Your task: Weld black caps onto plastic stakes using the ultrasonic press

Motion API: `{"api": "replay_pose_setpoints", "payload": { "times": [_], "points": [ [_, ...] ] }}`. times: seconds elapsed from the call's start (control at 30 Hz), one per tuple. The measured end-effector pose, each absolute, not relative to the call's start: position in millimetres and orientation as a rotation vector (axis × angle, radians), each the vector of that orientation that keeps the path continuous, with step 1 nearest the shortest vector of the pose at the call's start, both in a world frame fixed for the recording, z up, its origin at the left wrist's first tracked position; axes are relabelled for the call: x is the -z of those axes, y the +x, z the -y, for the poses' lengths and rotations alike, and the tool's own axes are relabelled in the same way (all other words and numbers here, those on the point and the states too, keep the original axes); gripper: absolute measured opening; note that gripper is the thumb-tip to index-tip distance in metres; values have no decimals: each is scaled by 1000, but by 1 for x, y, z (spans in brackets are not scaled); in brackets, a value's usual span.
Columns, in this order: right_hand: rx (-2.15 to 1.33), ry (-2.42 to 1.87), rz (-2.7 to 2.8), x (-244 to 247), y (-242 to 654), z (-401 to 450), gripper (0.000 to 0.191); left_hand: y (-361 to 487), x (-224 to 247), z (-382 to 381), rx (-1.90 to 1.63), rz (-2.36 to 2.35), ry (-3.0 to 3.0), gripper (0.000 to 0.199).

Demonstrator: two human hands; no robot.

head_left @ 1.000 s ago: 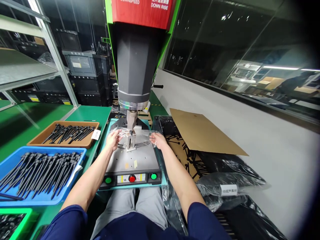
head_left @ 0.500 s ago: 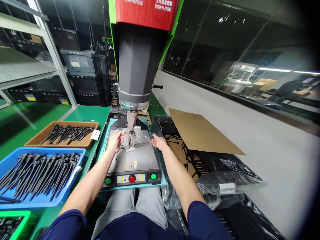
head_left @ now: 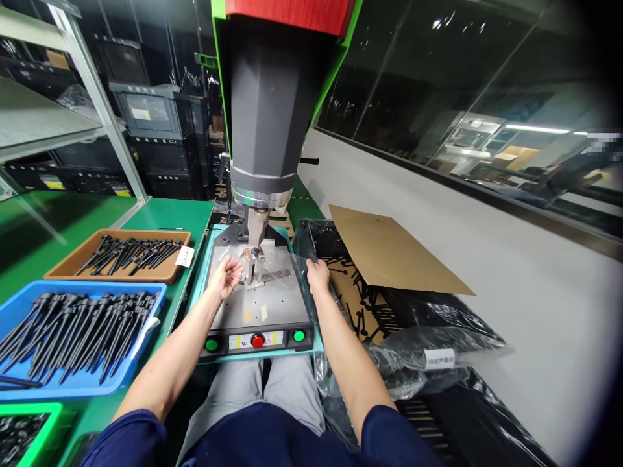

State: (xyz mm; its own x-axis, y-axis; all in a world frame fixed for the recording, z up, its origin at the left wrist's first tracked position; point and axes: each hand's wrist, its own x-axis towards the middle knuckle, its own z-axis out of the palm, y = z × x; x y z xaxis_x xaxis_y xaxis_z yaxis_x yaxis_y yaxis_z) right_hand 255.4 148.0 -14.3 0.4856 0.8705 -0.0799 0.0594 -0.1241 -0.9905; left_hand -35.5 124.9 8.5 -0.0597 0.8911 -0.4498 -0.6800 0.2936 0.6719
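Thin clear plastic film [head_left: 283, 263] stretching at frame centre, near silver metal fixture [head_left: 254, 271]. Right hand [head_left: 318, 276], right of centre, pinching film's edge; left hand [head_left: 226, 277] curling left of centre, cannot tell if gripping.

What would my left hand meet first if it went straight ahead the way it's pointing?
Probably the metal fixture under the machine head, though clear film may lie between; depth is unclear.
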Motion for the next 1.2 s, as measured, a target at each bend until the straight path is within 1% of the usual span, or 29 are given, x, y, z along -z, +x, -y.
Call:
{"api": "replay_pose_setpoints", "payload": {
  "times": [0.13, 0.2, 0.27, 0.33, 0.4, 0.5, 0.6, 0.73, 0.97, 1.2],
  "points": [
    [-651, -1567, 851, 23, 248, -113, 56, -42, -7, -97, -1134, -971, 239, 43],
    [-581, -1512, 934, 35, 244, -87, 53, -46, -1, -77, -1102, -1011, 272, 40],
    [-576, -1481, 1020, 51, 242, -59, 49, -52, 9, -55, -1195, -1126, 385, 33],
    [-566, -1505, 1101, 70, 242, -31, 46, -60, 23, -34, -1351, -1293, 581, 29],
    [-488, -1553, 1197, 90, 244, -8, 45, -71, 38, -14, -1435, -1509, 817, 29],
    [-394, -1649, 1303, 119, 247, 18, 49, -91, 66, 11, -1402, -1852, 1222, 32],
    [-446, -1726, 1367, 143, 250, 31, 59, -106, 96, 29, -1273, -2027, 1542, 44],
    [-490, -1726, 1432, 158, 254, 36, 63, -118, 125, 39, -1069, -1961, 1539, 60],
    [-497, -1731, 1425, 159, 258, 35, 63, -133, 136, 39, -1049, -1790, 1596, 64],
    [-473, -1773, 1410, 159, 257, 35, 64, -134, 138, 40, -1043, -1810, 1627, 65]
  ]
}}
